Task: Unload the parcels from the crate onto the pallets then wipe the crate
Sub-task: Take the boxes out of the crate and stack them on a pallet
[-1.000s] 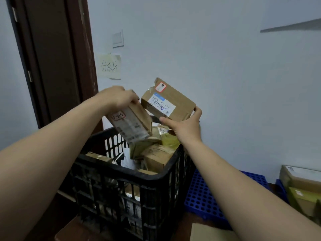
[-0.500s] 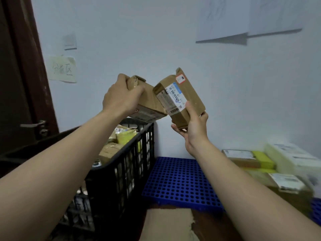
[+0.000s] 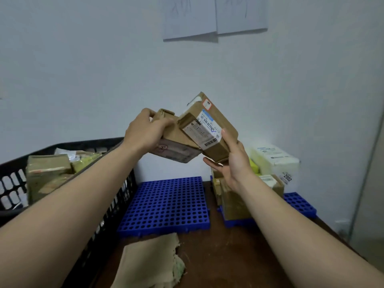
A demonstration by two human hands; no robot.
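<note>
Standing at the left edge of a brown wooden surface point(image 3: 228, 256), a black slatted crate point(image 3: 83, 143) holds brown and yellow parcels point(image 3: 48, 167) piled up to its rim. Above the crate's right rim, the left hand point(image 3: 145, 132) is raised in the air, its fingers curled over the top of a plain brown parcel point(image 3: 178, 151), gripping it. Below, near the front edge, a pale frayed cloth point(image 3: 149, 262) lies crumpled, and behind it a blue perforated pallet point(image 3: 166, 204) lies flat against the wall. Touching the plain parcel's right end, a labelled parcel point(image 3: 214, 123) is tilted upright with a barcode sticker facing the viewer. The right hand point(image 3: 234, 163) holds it, thumb pressed along the labelled face and fingers cupped beneath. Toward the right edge, a second blue pallet point(image 3: 299, 204) carries stacked brown parcels point(image 3: 234, 202) and a white box point(image 3: 276, 161). Two paper sheets point(image 3: 189, 15) hang on the wall above.
</note>
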